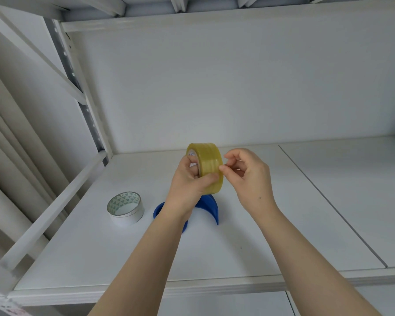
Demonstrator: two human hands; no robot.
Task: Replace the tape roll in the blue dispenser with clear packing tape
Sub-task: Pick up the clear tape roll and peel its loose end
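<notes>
Left grip (187, 181) holds clear tape roll (206, 166); right fingertips (221, 168) pinch its edge.

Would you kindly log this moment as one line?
left hand: holds clear tape roll | right hand: picking its edge | blue dispenser: empty

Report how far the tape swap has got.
Done: the white roll sits out on the shelf. In hand: left hand holds the clear tape roll up; right hand picks at its edge. Left: loading it into the blue dispenser.
</notes>
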